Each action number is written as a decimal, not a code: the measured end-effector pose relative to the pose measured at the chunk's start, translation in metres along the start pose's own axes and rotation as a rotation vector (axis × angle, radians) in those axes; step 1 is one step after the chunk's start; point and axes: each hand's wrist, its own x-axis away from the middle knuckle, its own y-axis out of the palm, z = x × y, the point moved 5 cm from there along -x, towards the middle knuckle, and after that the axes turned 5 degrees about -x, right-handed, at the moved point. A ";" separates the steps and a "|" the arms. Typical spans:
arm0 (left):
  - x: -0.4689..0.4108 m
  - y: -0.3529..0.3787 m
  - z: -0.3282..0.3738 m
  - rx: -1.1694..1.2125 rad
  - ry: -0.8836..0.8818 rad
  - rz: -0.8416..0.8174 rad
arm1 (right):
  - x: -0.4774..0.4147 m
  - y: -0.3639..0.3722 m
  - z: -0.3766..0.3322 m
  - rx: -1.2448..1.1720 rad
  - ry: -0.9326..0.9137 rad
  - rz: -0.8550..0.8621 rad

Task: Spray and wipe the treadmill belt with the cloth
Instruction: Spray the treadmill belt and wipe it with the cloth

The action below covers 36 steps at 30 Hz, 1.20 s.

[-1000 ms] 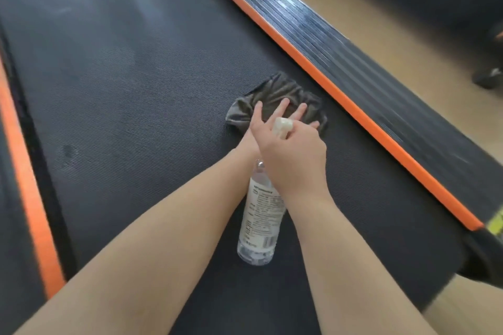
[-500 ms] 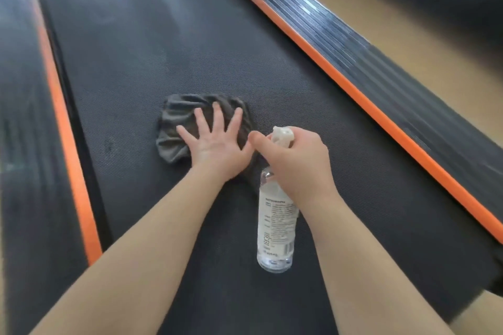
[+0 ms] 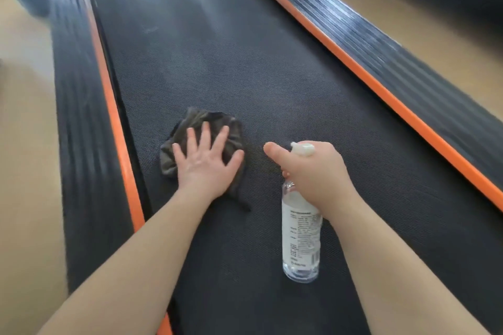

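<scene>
On the treadmill belt (image 3: 245,62), toward its left edge, a crumpled grey cloth (image 3: 196,121) is pressed down under the left hand (image 3: 206,163), whose fingers are spread wide and flat across the folds. Nearer the belt's middle, a clear spray bottle (image 3: 300,239) is gripped round its neck by the right hand (image 3: 313,171). The fingers are curled about it and the index finger (image 3: 275,151) is stretched forward beside the white spray head (image 3: 303,149). Whether that head is being pressed cannot be told, nor whether the bottle's base touches the belt.

Now the risks. The cloth is bunched, not laid open, so only a narrow strip is likely to be wiped at each pass, and streaks could be left. A loose tail trails from the cloth on the near side. If it is swept too far left, it could be dragged into the dark gap between the belt and the orange strip (image 3: 119,144) at the belt's left edge. With weight leaned through a flat palm, the belt might be rolled underneath and the hand carried off balance. The nozzle's aim is uncertain too: mist could be thrown past the belt onto the ribbed side rail (image 3: 81,144) or the floor (image 3: 24,144), and a slippery patch left there. Held only at the neck, the bottle could be let slip.
</scene>
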 end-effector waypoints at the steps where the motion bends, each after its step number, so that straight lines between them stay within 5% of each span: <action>1: -0.001 0.001 -0.015 -0.007 -0.066 -0.017 | 0.001 0.000 -0.001 -0.042 0.009 0.002; 5: 0.008 0.003 -0.003 -0.042 -0.083 0.010 | 0.006 0.016 -0.008 -0.075 -0.066 -0.105; 10: 0.024 0.007 0.034 -0.217 0.405 -0.058 | 0.020 0.046 -0.020 0.025 -0.167 -0.356; 12: 0.021 0.004 0.006 -0.135 0.261 -0.012 | 0.021 0.046 -0.020 0.042 -0.166 -0.350; 16: 0.005 -0.002 -0.071 0.099 -0.352 -0.012 | 0.023 0.043 -0.022 -0.023 -0.164 -0.314; 18: -0.003 -0.005 -0.072 0.085 -0.406 -0.045 | 0.021 0.043 -0.023 -0.056 -0.172 -0.294; 20: -0.007 -0.007 -0.045 0.025 -0.275 -0.057 | 0.021 0.045 -0.021 -0.096 -0.160 -0.323; 25: 0.034 0.003 0.073 -0.263 0.507 -0.053 | 0.017 0.046 -0.012 -0.034 -0.137 -0.254; 27: 0.046 0.008 0.088 -0.286 0.666 -0.053 | 0.015 0.041 -0.010 0.008 -0.118 -0.185; 29: 0.034 0.003 0.068 -0.185 0.524 -0.023 | 0.012 0.031 -0.007 0.000 -0.098 -0.083; 33: -0.005 -0.005 -0.003 -0.032 -0.134 -0.036 | 0.005 0.018 -0.005 -0.027 -0.054 0.066; 36: -0.013 -0.008 0.010 -0.016 -0.150 -0.057 | 0.004 0.004 -0.005 -0.057 -0.009 0.204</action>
